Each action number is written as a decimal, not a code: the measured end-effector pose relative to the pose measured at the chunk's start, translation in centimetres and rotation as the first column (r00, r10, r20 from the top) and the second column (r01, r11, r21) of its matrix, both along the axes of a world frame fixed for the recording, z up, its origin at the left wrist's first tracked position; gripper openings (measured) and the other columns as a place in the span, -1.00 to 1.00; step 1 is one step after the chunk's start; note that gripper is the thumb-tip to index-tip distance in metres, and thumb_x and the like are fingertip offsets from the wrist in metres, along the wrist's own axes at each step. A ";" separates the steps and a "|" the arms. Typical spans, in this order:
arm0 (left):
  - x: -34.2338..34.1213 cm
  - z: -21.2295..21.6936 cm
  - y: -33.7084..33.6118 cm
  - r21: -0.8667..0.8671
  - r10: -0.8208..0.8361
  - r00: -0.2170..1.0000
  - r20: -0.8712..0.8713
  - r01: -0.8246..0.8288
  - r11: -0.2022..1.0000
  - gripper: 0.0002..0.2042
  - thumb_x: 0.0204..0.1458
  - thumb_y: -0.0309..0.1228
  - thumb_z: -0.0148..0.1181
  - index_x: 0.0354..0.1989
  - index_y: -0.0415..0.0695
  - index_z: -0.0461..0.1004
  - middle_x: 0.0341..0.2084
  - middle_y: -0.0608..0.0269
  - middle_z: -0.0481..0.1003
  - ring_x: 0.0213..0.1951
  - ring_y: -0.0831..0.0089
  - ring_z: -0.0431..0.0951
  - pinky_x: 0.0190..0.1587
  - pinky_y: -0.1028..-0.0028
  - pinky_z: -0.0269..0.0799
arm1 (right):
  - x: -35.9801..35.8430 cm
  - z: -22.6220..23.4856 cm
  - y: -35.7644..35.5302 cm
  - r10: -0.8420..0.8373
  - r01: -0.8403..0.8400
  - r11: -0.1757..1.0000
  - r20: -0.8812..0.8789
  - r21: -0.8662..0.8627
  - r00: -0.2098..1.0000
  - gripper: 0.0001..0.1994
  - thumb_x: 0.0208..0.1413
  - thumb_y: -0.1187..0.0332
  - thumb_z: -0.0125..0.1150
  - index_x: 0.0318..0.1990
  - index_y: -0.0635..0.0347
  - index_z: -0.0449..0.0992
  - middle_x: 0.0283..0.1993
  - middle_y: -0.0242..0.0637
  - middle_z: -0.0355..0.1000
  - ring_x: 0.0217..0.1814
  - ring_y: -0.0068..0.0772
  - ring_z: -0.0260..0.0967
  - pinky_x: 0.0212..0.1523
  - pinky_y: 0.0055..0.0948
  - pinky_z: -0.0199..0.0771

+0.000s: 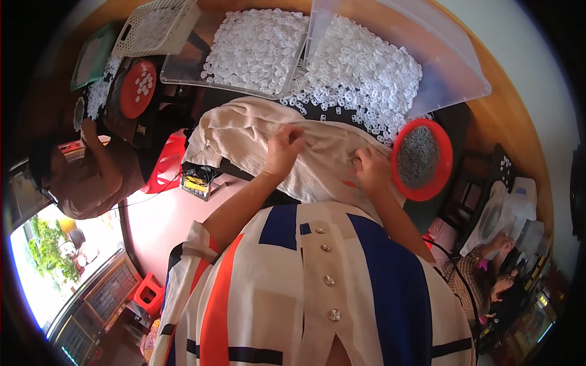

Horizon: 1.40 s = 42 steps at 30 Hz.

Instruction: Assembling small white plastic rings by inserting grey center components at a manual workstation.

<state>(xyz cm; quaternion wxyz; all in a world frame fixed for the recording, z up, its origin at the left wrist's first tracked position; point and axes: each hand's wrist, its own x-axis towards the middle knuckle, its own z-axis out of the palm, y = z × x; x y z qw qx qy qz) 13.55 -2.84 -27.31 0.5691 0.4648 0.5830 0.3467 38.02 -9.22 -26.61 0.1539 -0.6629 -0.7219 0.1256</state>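
A beige, rumpled rectangular cloth lies along the near side of the black worktop, its long axis running left to right and slanting personward at right, beneath the curled left hand and fingertip-bunched right hand, any grip indiscernible, beside a pink floor.

A rumpled beige cloth drapes the dark table.

Bare forearms slanting inward; left hand and right hand apart, fingers curled.
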 end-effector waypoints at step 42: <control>4.3 4.3 -1.1 -0.598 0.154 0.733 0.662 0.393 0.699 -0.85 0.17 -0.39 0.09 -0.27 -0.24 0.43 -0.45 0.21 0.45 -0.50 0.40 0.47 -0.49 0.42 0.36 | -2.3 5.5 1.6 -0.198 -0.054 0.951 -0.733 -0.305 0.651 -0.81 0.00 0.62 0.02 -0.21 0.30 0.46 -0.34 -0.19 0.47 -0.28 -0.41 0.48 -0.28 -0.47 0.44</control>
